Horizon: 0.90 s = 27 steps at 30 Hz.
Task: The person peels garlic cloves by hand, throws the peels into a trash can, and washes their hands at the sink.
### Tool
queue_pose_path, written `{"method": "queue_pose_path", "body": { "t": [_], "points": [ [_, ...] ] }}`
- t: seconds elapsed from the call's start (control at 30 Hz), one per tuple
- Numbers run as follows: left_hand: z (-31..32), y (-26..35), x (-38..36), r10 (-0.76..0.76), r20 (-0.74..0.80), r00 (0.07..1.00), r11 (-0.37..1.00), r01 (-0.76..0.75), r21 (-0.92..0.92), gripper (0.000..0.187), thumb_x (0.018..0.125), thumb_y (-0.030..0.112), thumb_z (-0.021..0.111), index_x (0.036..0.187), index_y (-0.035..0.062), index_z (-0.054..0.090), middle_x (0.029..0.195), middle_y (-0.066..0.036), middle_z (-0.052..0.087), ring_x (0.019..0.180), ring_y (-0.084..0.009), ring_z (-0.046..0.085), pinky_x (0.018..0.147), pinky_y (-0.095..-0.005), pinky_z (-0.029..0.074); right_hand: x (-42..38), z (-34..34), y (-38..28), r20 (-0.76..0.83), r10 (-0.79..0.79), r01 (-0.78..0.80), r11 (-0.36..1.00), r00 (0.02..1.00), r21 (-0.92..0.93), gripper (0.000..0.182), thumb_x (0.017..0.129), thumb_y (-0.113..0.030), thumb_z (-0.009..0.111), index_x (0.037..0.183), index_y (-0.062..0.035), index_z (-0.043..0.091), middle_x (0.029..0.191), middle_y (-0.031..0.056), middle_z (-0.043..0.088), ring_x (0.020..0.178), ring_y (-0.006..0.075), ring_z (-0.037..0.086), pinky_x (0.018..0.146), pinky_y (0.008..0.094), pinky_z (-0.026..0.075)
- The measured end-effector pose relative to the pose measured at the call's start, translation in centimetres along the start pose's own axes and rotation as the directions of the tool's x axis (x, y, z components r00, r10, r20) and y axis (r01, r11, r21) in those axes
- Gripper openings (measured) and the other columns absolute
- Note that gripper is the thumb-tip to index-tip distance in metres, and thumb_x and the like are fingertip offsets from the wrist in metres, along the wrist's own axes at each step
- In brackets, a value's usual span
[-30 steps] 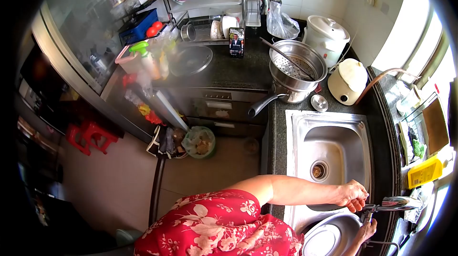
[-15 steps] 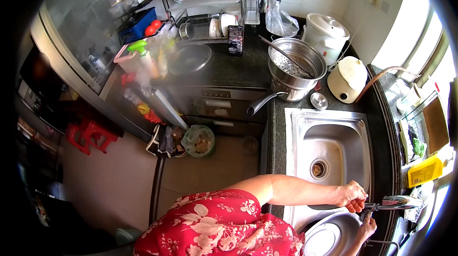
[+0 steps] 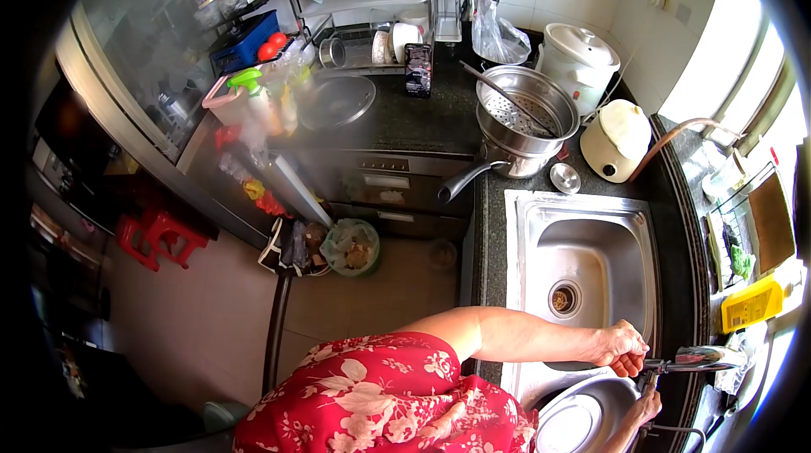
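My left hand [image 3: 623, 347] sits at the end of the tap [image 3: 693, 359], the fingers curled round the spout's tip so the hand is closed on it; the forearm stretches in across the near edge of the sink [image 3: 524, 242]. My right hand [image 3: 646, 406] is lower, at the rim of a steel bowl [image 3: 604, 398] that stands under the tap at the bottom of the view. It touches the rim, but I cannot tell whether its fingers are together or apart, since only part of it shows. A round lid or plate [image 3: 568, 426] lies inside the bowl.

The sink basin is steel, with the drain [image 3: 564, 301] in its middle. Beyond it on the dark surface [image 3: 422, 119] stands a pot with a long handle [image 3: 507, 162], a steamer insert [image 3: 528, 115] stacked on top and a ladle leaning in it. A small steel lid [image 3: 565, 178] lies just beside the pot. Near it are a cream rounded cooker [image 3: 617, 142] and a white cooker [image 3: 579, 60] behind. Farther back a phone [image 3: 417, 70] stands upright by a dish rack [image 3: 363, 48], and a wok [image 3: 336, 103] sits on the hob. A yellow bottle [image 3: 750, 304] lies on the ledge at right. On the floor, a bin [image 3: 350, 248] and a red stool [image 3: 156, 238]. My red flowered dress [image 3: 380, 402] fills the foreground.
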<state>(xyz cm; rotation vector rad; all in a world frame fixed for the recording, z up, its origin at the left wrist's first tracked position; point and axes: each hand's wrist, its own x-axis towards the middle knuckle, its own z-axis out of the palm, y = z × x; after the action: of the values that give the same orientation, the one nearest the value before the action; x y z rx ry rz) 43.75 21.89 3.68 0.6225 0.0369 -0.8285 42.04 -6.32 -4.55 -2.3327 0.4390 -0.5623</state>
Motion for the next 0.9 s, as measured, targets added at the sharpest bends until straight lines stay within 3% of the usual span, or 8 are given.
{"method": "queue_pose_path", "body": {
  "t": [0.6, 0.67, 0.7, 0.77, 0.8, 0.83, 0.87, 0.9],
  "points": [
    [1.2, -1.3, 1.0, -0.002, 0.033, 0.999, 0.999, 0.0, 0.054, 0.011, 0.084, 0.01, 0.051, 0.083, -0.0012, 0.053, 0.062, -0.014, 0.059, 0.048, -0.0205, 0.06, 0.035, -0.0306, 0.048, 0.0, -0.2, 1.2, 0.024, -0.018, 0.016, 0.997, 1.0, 0.08, 0.036, 0.085, -0.024, 0.049, 0.067, 0.0076, 0.05, 0.052, 0.007, 0.035, 0.053, 0.0162, 0.027, 0.047, 0.0341, 0.025],
    [1.1, -1.3, 0.9, 0.0, 0.04, 0.999, 0.999, -0.002, 0.05, 0.011, 0.083, 0.01, 0.052, 0.082, -0.0007, 0.053, 0.061, -0.014, 0.059, 0.047, -0.02, 0.06, 0.035, -0.0303, 0.048, 0.1, -1.0, 0.1, 0.138, 0.027, -0.013, 0.995, 0.99, -0.102, 0.036, 0.085, -0.03, 0.049, 0.082, 0.0053, 0.056, 0.062, 0.0128, 0.05, 0.056, 0.0224, 0.042, 0.052, 0.0361, 0.034],
    [0.8, -1.2, 0.7, 0.007, 0.031, 1.0, 0.997, -0.009, 0.073, 0.011, 0.083, 0.01, 0.052, 0.079, 0.0002, 0.053, 0.058, -0.012, 0.058, 0.045, -0.0186, 0.058, 0.033, -0.0294, 0.046, -0.2, -1.2, -0.5, 0.139, 0.031, -0.017, 0.995, 0.99, -0.103, 0.036, 0.085, -0.03, 0.049, 0.082, 0.0053, 0.056, 0.062, 0.0128, 0.05, 0.056, 0.0224, 0.042, 0.052, 0.0361, 0.034],
    [0.0, -1.2, 0.9, 0.017, 0.022, 1.0, 0.995, -0.019, 0.095, 0.012, 0.083, 0.011, 0.053, 0.076, 0.0011, 0.054, 0.056, -0.01, 0.057, 0.042, -0.0172, 0.056, 0.032, -0.0285, 0.044, -1.2, -1.8, -3.2, -0.085, -0.156, 0.081, 0.82, 0.984, -0.567, 0.043, 0.085, -0.036, 0.048, 0.104, 0.0014, 0.054, 0.087, 0.0195, 0.06, 0.077, 0.0327, 0.057, 0.067, 0.0399, 0.043],
    [-0.6, -1.1, 1.1, 0.034, -0.008, 0.999, 0.988, -0.033, 0.148, 0.014, 0.083, 0.011, 0.053, 0.072, 0.0022, 0.054, 0.053, -0.008, 0.055, 0.04, -0.0156, 0.054, 0.031, -0.0274, 0.042, -2.4, -3.4, -8.4, 0.001, 0.045, -0.034, 0.767, 0.999, -0.64, 0.053, 0.084, -0.042, 0.047, 0.119, -0.0019, 0.046, 0.107, 0.0218, 0.055, 0.097, 0.0378, 0.053, 0.081, 0.0436, 0.042],
    [-1.0, -1.1, 1.1, 0.049, -0.038, 0.998, 0.979, -0.041, 0.201, 0.018, 0.083, 0.011, 0.053, 0.067, 0.0034, 0.053, 0.051, -0.007, 0.054, 0.037, -0.0141, 0.051, 0.029, -0.0262, 0.039, -3.0, -3.8, -10.2, 0.007, -0.005, 0.008, 0.781, 1.0, -0.624, 0.045, 0.086, -0.034, 0.048, 0.115, 0.0005, 0.048, 0.101, 0.02, 0.058, 0.089, 0.0342, 0.057, 0.075, 0.04, 0.044],
    [-1.1, -1.1, 0.9, 0.067, -0.075, 0.995, 0.973, -0.048, 0.225, 0.025, 0.084, 0.013, 0.053, 0.06, 0.005, 0.052, 0.048, -0.005, 0.051, 0.035, -0.0115, 0.047, 0.028, -0.0248, 0.035, -2.6, -2.8, -9.1, 0.036, -0.148, 0.151, 0.925, 0.988, -0.35, 0.039, 0.086, -0.027, 0.049, 0.112, 0.001, 0.049, 0.094, 0.0169, 0.059, 0.08, 0.0284, 0.057, 0.069, 0.0345, 0.045],
    [-1.3, -1.4, 1.1, 0.062, -0.076, 0.995, 0.973, -0.044, 0.226, 0.025, 0.084, 0.013, 0.053, 0.06, 0.005, 0.052, 0.048, -0.005, 0.051, 0.035, -0.0115, 0.047, 0.028, -0.0248, 0.035, -2.3, -1.8, -7.9, 0.017, -0.287, 0.287, 0.957, 0.958, -0.042, 0.032, 0.086, -0.021, 0.05, 0.109, 0.0015, 0.05, 0.087, 0.0138, 0.06, 0.072, 0.0226, 0.058, 0.063, 0.029, 0.046]
  ]
}}
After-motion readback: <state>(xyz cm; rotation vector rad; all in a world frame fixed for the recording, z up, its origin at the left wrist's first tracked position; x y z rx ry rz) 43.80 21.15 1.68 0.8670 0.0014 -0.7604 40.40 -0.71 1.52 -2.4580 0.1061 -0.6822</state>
